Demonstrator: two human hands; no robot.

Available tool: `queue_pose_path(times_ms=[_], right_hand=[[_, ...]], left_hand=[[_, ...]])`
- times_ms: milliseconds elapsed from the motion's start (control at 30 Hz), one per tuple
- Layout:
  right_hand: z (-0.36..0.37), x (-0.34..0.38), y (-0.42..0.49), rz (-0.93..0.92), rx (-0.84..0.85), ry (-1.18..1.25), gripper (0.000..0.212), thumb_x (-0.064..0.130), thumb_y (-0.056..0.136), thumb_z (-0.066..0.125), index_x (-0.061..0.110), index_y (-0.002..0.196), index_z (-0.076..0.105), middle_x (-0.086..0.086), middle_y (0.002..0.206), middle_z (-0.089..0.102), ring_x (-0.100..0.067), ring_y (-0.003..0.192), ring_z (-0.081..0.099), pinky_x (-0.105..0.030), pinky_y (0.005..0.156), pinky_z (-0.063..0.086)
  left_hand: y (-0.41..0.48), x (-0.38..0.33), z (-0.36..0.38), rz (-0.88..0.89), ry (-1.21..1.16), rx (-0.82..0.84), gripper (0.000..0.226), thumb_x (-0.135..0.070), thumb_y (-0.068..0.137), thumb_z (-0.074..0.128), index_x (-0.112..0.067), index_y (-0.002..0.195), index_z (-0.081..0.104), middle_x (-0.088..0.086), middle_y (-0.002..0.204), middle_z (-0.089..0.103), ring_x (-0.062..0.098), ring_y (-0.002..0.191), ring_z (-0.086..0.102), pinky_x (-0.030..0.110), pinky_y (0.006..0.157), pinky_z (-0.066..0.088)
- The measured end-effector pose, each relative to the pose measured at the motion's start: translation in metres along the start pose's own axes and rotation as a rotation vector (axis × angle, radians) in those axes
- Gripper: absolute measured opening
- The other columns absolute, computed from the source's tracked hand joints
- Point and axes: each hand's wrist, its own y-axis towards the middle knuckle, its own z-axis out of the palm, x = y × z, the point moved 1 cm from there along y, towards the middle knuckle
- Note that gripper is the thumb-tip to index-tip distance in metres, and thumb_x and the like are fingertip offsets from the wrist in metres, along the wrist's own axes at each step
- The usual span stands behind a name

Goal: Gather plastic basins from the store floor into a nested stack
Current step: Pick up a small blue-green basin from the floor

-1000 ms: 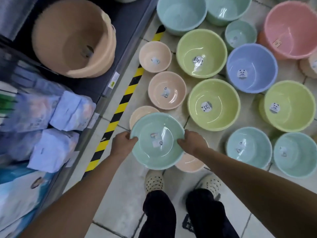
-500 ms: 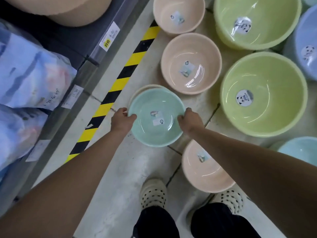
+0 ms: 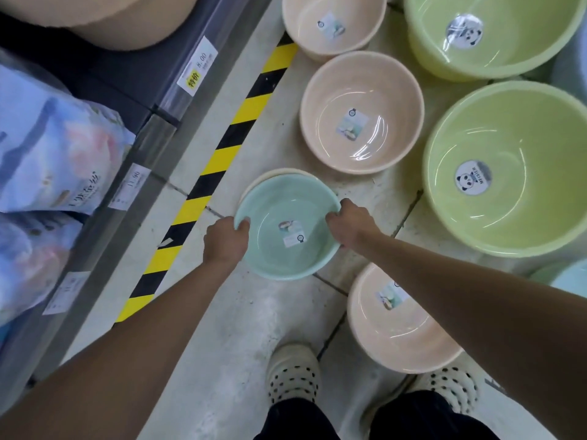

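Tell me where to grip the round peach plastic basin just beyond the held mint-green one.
Its rim, at two opposite sides, from above. The round peach plastic basin sits upright on the floor, mouth open, with no handles showing. The lip above its smooth sloping wall likely gives the best purchase.

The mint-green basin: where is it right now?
In the head view, the mint-green basin is centre frame, held at its rim by the left hand and right hand, over a cream basin, right of the striped tape.
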Motion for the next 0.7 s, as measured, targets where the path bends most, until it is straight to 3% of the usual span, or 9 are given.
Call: queue_pose_path(times_ms=[167, 267, 367, 467, 567, 700], right_hand=[[0.0, -0.011, 0.002, -0.035, -0.073, -0.149, 0.036, 0.033, 0.097, 0.036, 0.005, 0.116, 0.05, -0.013, 0.099, 0.052, -0.033, 0.088, 0.05, -0.035, 0.071, 0.04], [0.003, -0.013, 0.005, -0.03, -0.048, -0.106, 0.037, 0.036, 0.095, 0.037, 0.008, 0.116, 0.049, -0.011, 0.096, 0.054, -0.034, 0.086, 0.056, -0.037, 0.073, 0.047], [0.003, -0.017, 0.006, -0.063, -0.071, -0.126, 0.042, 0.044, 0.097, 0.033, 0.01, 0.114, 0.051, -0.011, 0.096, 0.057, -0.038, 0.09, 0.062, -0.043, 0.081, 0.053], [0.003, -0.026, -0.001, -0.102, -0.135, -0.176, 0.051, 0.052, 0.101, 0.026, 0.01, 0.111, 0.053, -0.011, 0.09, 0.055, -0.037, 0.087, 0.056, -0.04, 0.075, 0.046], [0.008, -0.032, -0.006, -0.094, -0.11, -0.183, 0.052, 0.051, 0.102, 0.026, 0.008, 0.112, 0.054, -0.013, 0.091, 0.056, -0.033, 0.082, 0.049, -0.037, 0.071, 0.039], [0.017, -0.036, -0.003, -0.035, -0.083, -0.223, 0.048, 0.048, 0.102, 0.034, 0.006, 0.115, 0.053, -0.015, 0.1, 0.06, -0.035, 0.088, 0.054, -0.036, 0.071, 0.039]], left_hand=[[-0.006, -0.001, 0.008, 0.06, 0.133, -0.014, 0.054, -0.045, 0.102, 0.036, 0.0, 0.099, 0.064, 0.023, 0.1, 0.068, 0.043, 0.102, 0.057, 0.041, 0.077, 0.039], [-0.007, 0.0, 0.013, 0.005, 0.091, -0.019, 0.055, -0.048, 0.101, 0.036, -0.001, 0.103, 0.064, 0.024, 0.104, 0.067, 0.044, 0.104, 0.057, 0.041, 0.078, 0.04], [-0.008, 0.001, 0.008, 0.075, 0.136, -0.05, 0.054, -0.048, 0.102, 0.034, -0.003, 0.086, 0.061, 0.023, 0.094, 0.067, 0.044, 0.096, 0.058, 0.04, 0.074, 0.037], [-0.018, -0.001, 0.004, 0.17, 0.159, -0.108, 0.054, -0.047, 0.103, 0.03, -0.008, 0.073, 0.051, 0.018, 0.077, 0.063, 0.039, 0.08, 0.056, 0.037, 0.068, 0.033], [-0.021, 0.0, 0.012, 0.112, 0.112, -0.077, 0.055, -0.049, 0.103, 0.029, -0.007, 0.081, 0.058, 0.018, 0.084, 0.068, 0.04, 0.084, 0.06, 0.038, 0.07, 0.037], [-0.016, 0.001, 0.026, -0.018, -0.004, -0.035, 0.051, -0.048, 0.101, 0.038, -0.003, 0.1, 0.063, 0.02, 0.1, 0.069, 0.044, 0.099, 0.061, 0.04, 0.075, 0.042]])
